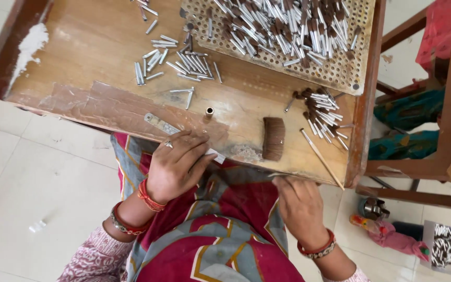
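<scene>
A perforated board (340, 68) lies at the far side of the bench (90, 47), heaped with small brushes (288, 26) with silver ferrules. Loose silver tubes (184, 62) are scattered to its left. A smaller pile of brushes (322, 112) sits near the right edge, beside a thin wooden stick (322, 159). A short brass tube (209, 110) stands upright mid-bench. On the tiled floor (22, 172), lower right, a tray (447, 248) holds more brushes.

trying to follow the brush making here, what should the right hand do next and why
Probably reach forward to the brown hair bundle and pinch off a tuft. The right hand sits at the tray's near edge just below it, while the left hand rests flat on the tray and empty metal tubes lie farther away.
</scene>
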